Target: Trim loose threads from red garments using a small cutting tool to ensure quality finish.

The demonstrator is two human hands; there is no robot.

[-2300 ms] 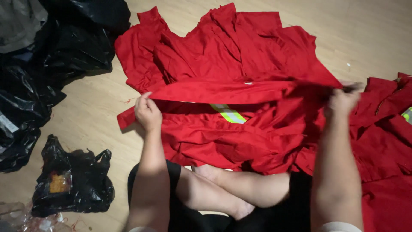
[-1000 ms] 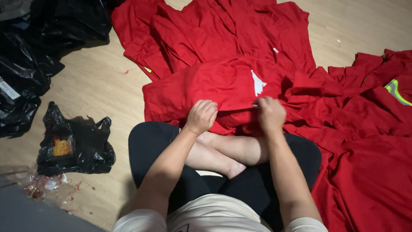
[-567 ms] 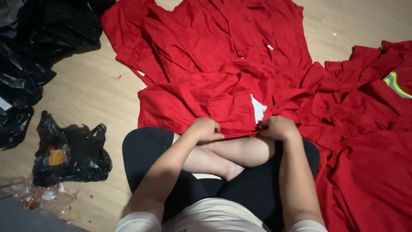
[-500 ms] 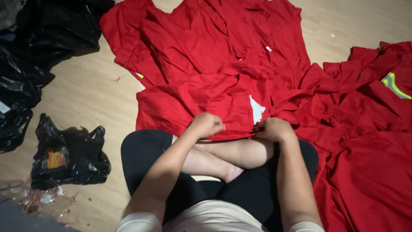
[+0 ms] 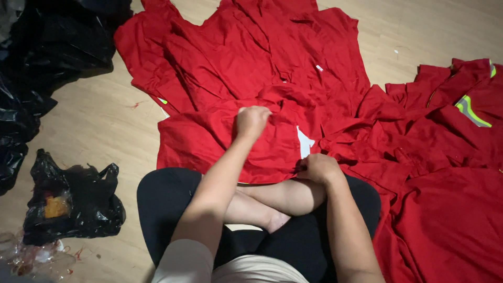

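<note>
Red shirt [image 5: 225, 141] lies folded on the floor just past your crossed legs, and both your hands have hold of it. Your left hand [image 5: 251, 121] is a closed fist bunching cloth near the top fold. Your right hand [image 5: 318, 169] pinches the near edge, beside a small white tag [image 5: 304, 142]. More red clothes [image 5: 251, 52] spread out behind it, and another red heap [image 5: 445, 173] with a shiny yellow stripe [image 5: 473, 111] sits to your right. Black plastic bags [image 5: 70, 202] rest on the wooden floor [image 5: 99, 126] to your left.
</note>
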